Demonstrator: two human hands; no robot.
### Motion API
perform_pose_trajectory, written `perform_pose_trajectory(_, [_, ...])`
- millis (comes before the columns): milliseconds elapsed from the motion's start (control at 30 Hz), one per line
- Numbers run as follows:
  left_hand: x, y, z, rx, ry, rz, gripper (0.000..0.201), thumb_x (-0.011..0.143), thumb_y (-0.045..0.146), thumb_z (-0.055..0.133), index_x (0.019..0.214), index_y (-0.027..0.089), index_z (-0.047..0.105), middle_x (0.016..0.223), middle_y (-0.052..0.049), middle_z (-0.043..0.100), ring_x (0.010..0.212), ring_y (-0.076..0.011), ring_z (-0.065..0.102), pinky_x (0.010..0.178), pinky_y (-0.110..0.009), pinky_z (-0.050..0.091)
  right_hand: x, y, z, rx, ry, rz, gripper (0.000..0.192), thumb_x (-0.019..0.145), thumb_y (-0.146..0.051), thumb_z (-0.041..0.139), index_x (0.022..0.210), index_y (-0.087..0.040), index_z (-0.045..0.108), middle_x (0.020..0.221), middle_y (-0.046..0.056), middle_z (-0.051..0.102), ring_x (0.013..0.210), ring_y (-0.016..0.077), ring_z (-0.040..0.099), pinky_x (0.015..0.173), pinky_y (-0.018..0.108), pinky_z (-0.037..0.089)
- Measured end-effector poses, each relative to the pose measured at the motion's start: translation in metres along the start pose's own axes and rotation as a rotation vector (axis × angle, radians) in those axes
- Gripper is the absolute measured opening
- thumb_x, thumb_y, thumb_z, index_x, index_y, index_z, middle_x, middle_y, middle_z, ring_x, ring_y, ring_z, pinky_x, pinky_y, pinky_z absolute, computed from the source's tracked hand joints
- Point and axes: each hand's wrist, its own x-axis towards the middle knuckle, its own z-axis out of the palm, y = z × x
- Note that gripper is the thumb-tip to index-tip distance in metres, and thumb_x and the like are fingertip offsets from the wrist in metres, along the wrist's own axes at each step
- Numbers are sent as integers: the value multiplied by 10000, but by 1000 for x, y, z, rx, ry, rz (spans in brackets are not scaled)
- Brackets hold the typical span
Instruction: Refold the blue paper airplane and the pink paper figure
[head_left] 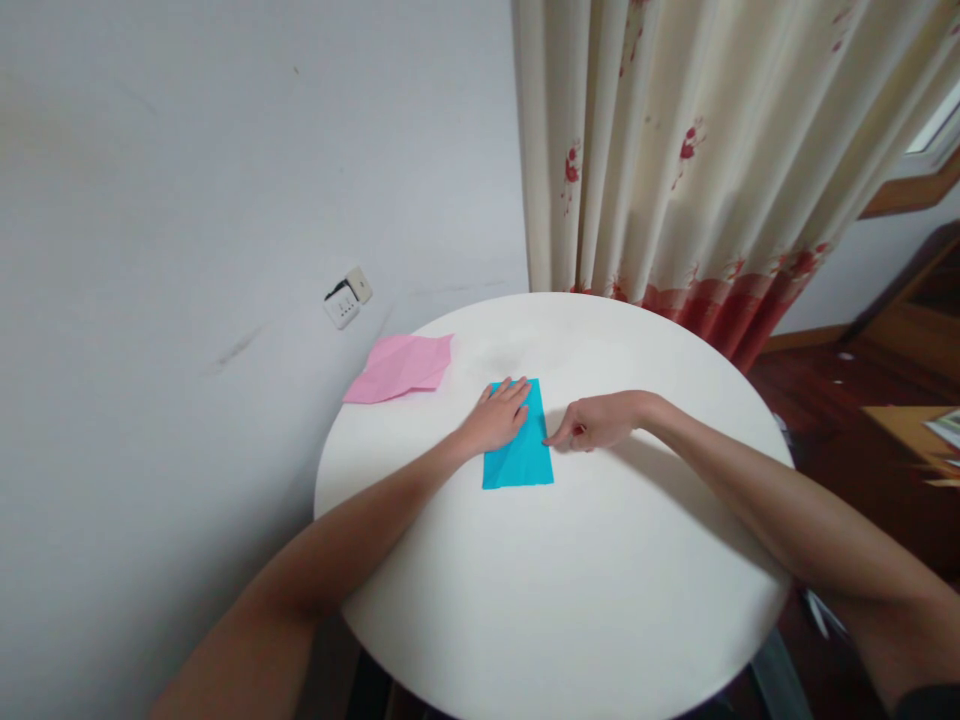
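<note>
Resting flat and spread, my left hand (498, 416) partly covers rectangular blue paper (531, 455) near the middle of the round white table (577, 590); my right hand (596, 420), curled, points one digit at the paper's three-o'clock edge.

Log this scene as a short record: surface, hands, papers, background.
Surface: round white table
Left hand: grip open, palm down on the blue paper
Right hand: index finger extended to the blue paper's right edge, other fingers curled
Second paper: pink sheet, creased, near the table's far left edge
Background: pale wall with socket; cream curtain with red pattern
</note>
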Motion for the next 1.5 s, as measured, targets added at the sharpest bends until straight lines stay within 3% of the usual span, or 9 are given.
perform_pose_trajectory(167, [0,-1,1,-3,8,3,563,1026,378,241,1556,191,289,1639,-31,222,1519,-273,169,1215,-504,169,-7,-12,1,7,-132,40,468,762,-216,600,1208,-139,720,664,-17,620,678,152,587,682,255,420])
perform_pose_trajectory(433, [0,-1,0,-8,7,6,564,1027,387,241,1559,201,281,1640,-34,222,1518,-276,171,1214,-513,165,-12,-24,9,-19,-195,31,517,761,-191,626,1274,-176,689,708,-3,663,708,154,608,660,246,432])
perform_pose_trajectory(633, [1,-2,2,-12,11,8,574,1026,395,235,1561,190,272,1640,-32,219,1517,-268,177,1215,-518,162,-6,-10,6,119,-288,-85,466,816,-338,657,1223,-118,712,850,67,724,761,163,606,657,252,446])
perform_pose_trajectory(700, [2,-3,3,-12,5,8,570,1024,389,240,1561,201,273,1641,-30,214,1519,-266,171,1214,-521,161,2,-4,5,154,-138,-170,449,868,-421,606,1167,-113,733,906,83,722,778,174,604,675,276,462])
perform_pose_trajectory(800, [3,-4,4,-14,-1,7,561,1016,377,271,1556,223,284,1643,-29,214,1519,-269,168,1213,-524,159,18,2,8,7,336,-164,497,897,-501,567,1168,-107,704,933,104,700,865,224,615,801,362,487])
perform_pose_trajectory(900, [3,-4,3,-22,10,16,543,1014,364,276,1540,234,317,1640,-33,228,1517,-273,176,1208,-527,170,31,6,20,-252,595,-74,833,766,-589,719,1439,-157,484,1338,198,554,1243,359,489,1024,521,394])
perform_pose_trajectory(967, [2,-3,2,-24,13,24,534,1015,360,272,1531,234,335,1638,-37,239,1515,-273,183,1205,-527,176,37,9,28,-338,554,2,1162,690,-695,728,1588,-197,183,1585,220,268,1447,417,232,1119,606,253])
perform_pose_trajectory(1067, [1,-2,0,-24,6,25,545,1018,373,267,1541,226,314,1637,-47,239,1514,-274,187,1206,-527,169,42,15,35,-375,448,88,1276,699,-805,622,1602,-174,-22,1657,191,11,1513,390,-2,1187,599,63])
perform_pose_trajectory(1500, [-1,1,-1,-10,3,25,527,1030,361,269,1542,251,324,1641,-39,224,1517,-277,175,1206,-524,152,58,42,23,-524,651,255,699,1007,-587,220,1567,-173,288,1639,159,196,1514,330,133,1195,543,142])
